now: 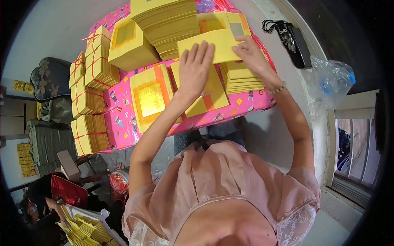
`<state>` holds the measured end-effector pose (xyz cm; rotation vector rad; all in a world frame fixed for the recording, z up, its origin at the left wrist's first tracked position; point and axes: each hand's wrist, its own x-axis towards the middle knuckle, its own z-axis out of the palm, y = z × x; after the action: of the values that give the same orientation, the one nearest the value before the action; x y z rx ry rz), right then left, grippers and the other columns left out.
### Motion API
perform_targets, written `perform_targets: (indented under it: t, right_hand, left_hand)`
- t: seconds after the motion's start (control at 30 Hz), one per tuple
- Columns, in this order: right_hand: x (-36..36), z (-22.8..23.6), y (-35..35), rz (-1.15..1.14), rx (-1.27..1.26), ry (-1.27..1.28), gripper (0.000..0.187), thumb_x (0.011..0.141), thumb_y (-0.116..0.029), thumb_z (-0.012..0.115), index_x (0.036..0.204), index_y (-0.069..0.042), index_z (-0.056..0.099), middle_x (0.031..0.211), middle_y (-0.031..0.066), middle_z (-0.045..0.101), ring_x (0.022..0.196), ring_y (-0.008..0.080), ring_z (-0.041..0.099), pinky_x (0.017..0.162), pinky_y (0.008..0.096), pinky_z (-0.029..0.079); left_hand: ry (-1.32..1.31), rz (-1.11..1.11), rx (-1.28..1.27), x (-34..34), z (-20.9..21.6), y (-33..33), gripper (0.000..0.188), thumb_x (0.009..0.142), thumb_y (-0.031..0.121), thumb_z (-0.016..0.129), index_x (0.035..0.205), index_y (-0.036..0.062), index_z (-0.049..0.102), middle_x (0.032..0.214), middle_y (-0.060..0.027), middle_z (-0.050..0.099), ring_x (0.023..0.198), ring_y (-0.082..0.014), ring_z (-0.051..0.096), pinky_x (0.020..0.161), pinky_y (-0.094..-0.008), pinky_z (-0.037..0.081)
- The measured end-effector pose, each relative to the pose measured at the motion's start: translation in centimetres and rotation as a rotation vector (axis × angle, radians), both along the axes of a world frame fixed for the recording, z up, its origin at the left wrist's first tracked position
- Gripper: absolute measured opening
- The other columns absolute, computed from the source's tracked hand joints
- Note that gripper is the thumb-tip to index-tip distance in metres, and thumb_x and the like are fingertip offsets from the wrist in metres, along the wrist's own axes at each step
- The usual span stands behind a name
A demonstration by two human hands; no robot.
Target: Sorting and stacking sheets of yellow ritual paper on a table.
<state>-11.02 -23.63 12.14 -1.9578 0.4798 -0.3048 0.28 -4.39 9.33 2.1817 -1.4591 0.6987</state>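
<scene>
A yellow joss paper sheet (223, 46) lies across the far middle of the table, tilted slightly. My left hand (196, 70) rests on its left part with the fingers stretched out flat. At its right end my right hand (252, 55) has bent fingers closed at the edge. Whether one sheet or several are there, I cannot tell. Under my hands is joss paper with an orange band (209, 100), partly covered by my left hand. A gold-foil joss paper stack (150, 98) lies left of it. Beneath my right wrist sits a layered yellow paper stack (242, 80).
A tall yellow paper stack (168, 28) rises at the back, with a foil-topped block (129, 45) beside it. Bundles tied with red string (88, 96) line the left edge of the pink-covered table (123, 137). A black pouch with keys (293, 45) and clear plastic bag (331, 82) lie right.
</scene>
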Motion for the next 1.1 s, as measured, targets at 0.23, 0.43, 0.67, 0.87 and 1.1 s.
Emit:
perform_targets:
  t: [0.23,0.43,0.67,0.87,1.1]
  right_hand:
    - [-7.1,-2.4,-5.5,-0.159,0.24,-0.151,0.039,0.099,-0.011,0.055,0.134,0.001,0.043,0.115,0.0119,0.062,0.106,0.0159,0.061,0.091,0.0279,0.05]
    - [-9.2,-7.4,-8.1,-0.126,0.246,-0.115,0.035,0.1,-0.008,0.051,0.133,0.0,0.043,0.115,0.0101,0.063,0.106,0.0149,0.061,0.091,0.0278,0.05]
    - [-9.1,-9.2,-8.1,-0.179,0.193,0.094,0.032,0.102,-0.014,0.05,0.132,-0.006,0.043,0.104,0.0053,0.061,0.089,0.0091,0.059,0.072,0.0263,0.05]
    - [-9.7,-11.4,-8.8,-0.183,0.171,0.073,0.029,0.103,-0.014,0.048,0.13,-0.005,0.043,0.099,0.0055,0.06,0.084,0.0106,0.059,0.067,0.0259,0.051]
    - [-9.3,-10.5,-7.4,-0.181,0.105,0.136,0.029,0.103,-0.015,0.048,0.129,-0.004,0.043,0.099,0.0068,0.061,0.084,0.0116,0.06,0.066,0.0261,0.052]
  left_hand:
    - [-0.022,-0.33,0.141,-2.8,-0.3,-3.3,0.053,0.09,0.012,0.051,0.142,0.0137,0.047,0.143,-0.0164,0.049,0.134,-0.0346,0.044,0.112,-0.0491,0.034]
    - [0.01,-0.37,0.222,-4.4,-3.3,-4.7,0.055,0.09,0.012,0.05,0.145,0.0139,0.045,0.145,-0.016,0.046,0.135,-0.0343,0.043,0.114,-0.0507,0.032]
    - [0.13,-0.385,0.253,-4.3,-5.5,-5.0,0.065,0.085,0.008,0.058,0.148,0.0121,0.04,0.149,-0.0156,0.043,0.137,-0.0354,0.041,0.113,-0.0511,0.033]
    - [0.229,-0.445,0.25,-4.4,-5.8,-5.2,0.055,0.091,0.013,0.053,0.145,0.0084,0.044,0.147,-0.0189,0.043,0.138,-0.0375,0.04,0.115,-0.0503,0.031]
    - [0.368,-0.474,0.255,-4.4,-7.6,-4.6,0.054,0.091,0.012,0.058,0.144,0.0073,0.044,0.147,-0.0209,0.043,0.135,-0.0403,0.041,0.111,-0.0483,0.037]
